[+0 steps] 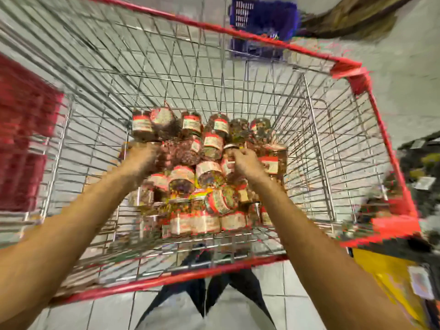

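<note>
A blue basket (264, 17) sits ahead, red crates (23, 129) at left, tiled floor (107, 313) beneath.

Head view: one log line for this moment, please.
scene: jars piled in cart | left hand: among jars, grip blurred | right hand: pinches jar

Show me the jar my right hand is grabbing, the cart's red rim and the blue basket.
Jar (230, 146): head view, on its lid.
Cart rim (190, 276): head view, on the near red bar.
Blue basket (264, 17): head view, on its side wall.
</note>
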